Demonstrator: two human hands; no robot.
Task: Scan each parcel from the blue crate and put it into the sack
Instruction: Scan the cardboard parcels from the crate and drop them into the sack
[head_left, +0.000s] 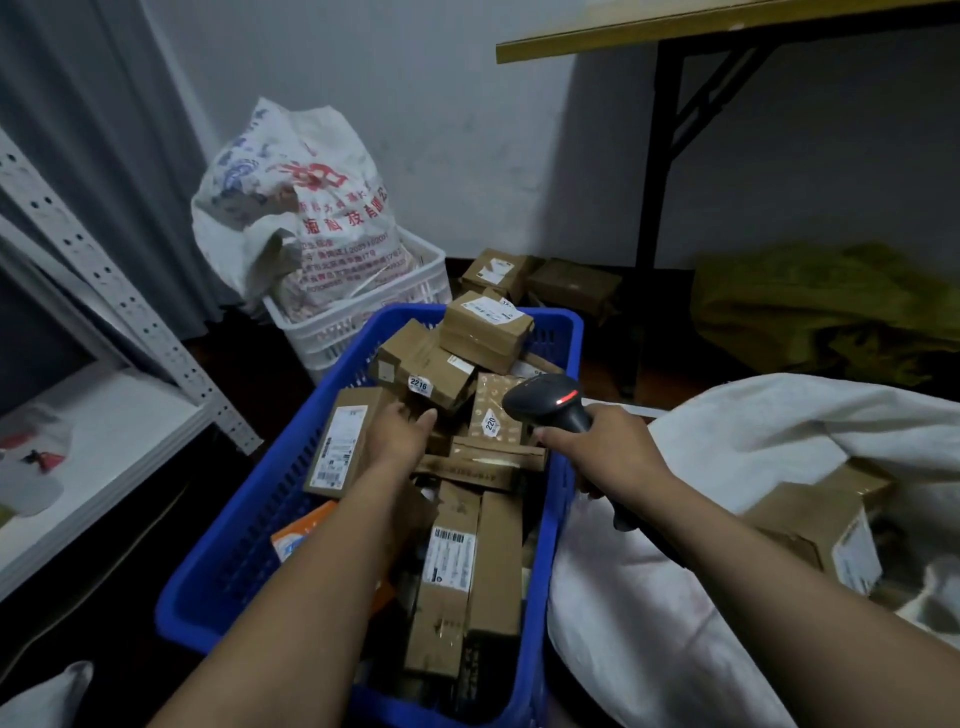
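1. Blue crate (249, 519): stands on the floor and is filled with cardboard parcels lying at mixed angles.

2. Left hand (402, 434): reaches into the middle of the crate. Its fingers are released and extended forward, holding nothing. The hand lies between the long labelled parcel (337, 441), which leans against the crate's left wall, and the parcel with the 2216 sticker (431, 369). Whether the fingertips touch cardboard cannot be told.

3. Right hand (602, 447): fingers are clenched round the handle of the scanner (545, 397). The scanner head is above the crate's right side, pointing toward the far end, with a red light lit on top. Just beside the head, toward the crate's middle, lies a patterned parcel (496, 410) (its sticker begins 220).

4. Other parcels: one taped box (485, 325) sits highest, at the crate's far end. A long box with a barcode label (447, 571) lies lengthwise at the near end.

5. Sack (675, 519): white, lying against the crate's right wall. Its open mouth, well to the right of the crate, shows one cardboard box (821, 519) inside.

6. Surroundings: a white basket (363, 312) holding a printed bag (296, 208) stands just behind the crate's far left corner. More boxes (493, 270) lie on the floor behind the far end. A white shelf (104, 431) stands left of the crate.
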